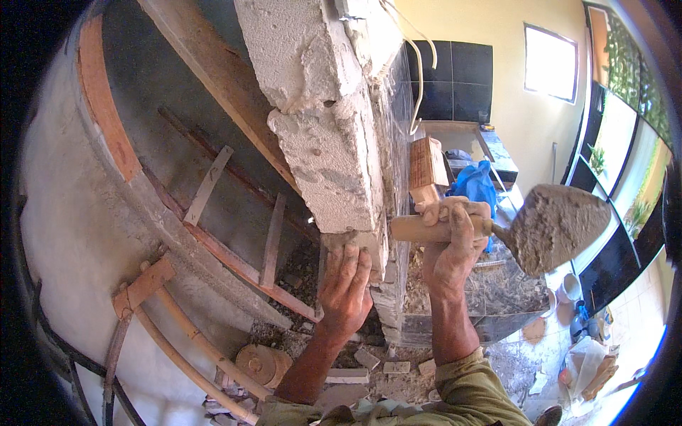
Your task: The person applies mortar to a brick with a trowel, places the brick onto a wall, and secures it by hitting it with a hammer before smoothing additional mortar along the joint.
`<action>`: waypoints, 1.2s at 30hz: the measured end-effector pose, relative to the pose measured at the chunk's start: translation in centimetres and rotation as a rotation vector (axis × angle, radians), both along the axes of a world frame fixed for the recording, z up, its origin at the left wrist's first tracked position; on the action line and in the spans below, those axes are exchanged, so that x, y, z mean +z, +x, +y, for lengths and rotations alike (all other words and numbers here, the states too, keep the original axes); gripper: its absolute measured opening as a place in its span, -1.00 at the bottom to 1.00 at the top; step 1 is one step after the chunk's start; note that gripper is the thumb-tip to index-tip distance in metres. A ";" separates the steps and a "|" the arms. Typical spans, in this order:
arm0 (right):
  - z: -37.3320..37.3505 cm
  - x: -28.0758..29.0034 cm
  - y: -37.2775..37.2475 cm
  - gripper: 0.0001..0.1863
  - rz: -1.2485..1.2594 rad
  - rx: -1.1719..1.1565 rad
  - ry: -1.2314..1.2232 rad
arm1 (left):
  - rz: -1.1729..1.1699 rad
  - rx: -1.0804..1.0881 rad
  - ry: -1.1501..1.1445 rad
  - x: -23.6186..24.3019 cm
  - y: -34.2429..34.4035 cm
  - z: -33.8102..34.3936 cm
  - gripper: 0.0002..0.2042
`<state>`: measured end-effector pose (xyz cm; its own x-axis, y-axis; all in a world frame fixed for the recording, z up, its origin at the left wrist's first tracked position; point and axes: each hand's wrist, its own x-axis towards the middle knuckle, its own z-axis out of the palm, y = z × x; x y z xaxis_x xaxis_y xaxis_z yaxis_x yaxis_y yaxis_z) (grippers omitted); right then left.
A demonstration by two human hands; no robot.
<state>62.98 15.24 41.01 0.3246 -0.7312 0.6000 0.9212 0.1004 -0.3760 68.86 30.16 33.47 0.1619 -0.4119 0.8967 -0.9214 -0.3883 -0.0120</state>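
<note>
A wall of pale, rough blocks point(323, 156) runs from the top of the view down to the middle. My left hand point(346, 291) is closed over a smaller pale block piece point(378, 257) at the wall's near end, fingertips by a grey mortar joint. Part of that piece is hidden behind the fingers. In my right hand point(455, 245) is a trowel point(558, 231), gripped by its wooden handle. Grey mortar coats the blade, which points right. The handle's butt end is close beside the block piece; I cannot tell whether they touch.
Left of the wall are a wooden beam point(213, 85), a ladder-like wooden frame point(273, 241) and curved poles point(177, 334). Rubble point(348, 376) lies below. A dusty counter point(497, 291), a red-brown block point(426, 167) and a blue bag point(474, 183) are to the right.
</note>
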 end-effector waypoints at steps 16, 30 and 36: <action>-0.7 -2.4 -1.6 -0.84 0.321 -0.092 0.072 | 0.049 -0.048 0.018 -0.2 0.5 0.7 -0.44; 1.8 -8.7 -17.4 -0.87 1.131 -0.066 -0.252 | 0.176 -0.073 -0.003 1.4 -2.3 0.5 -0.47; 1.7 -6.6 -20.6 -0.78 1.343 -0.320 -0.665 | 0.205 -0.083 -0.117 0.6 -3.1 0.5 -0.50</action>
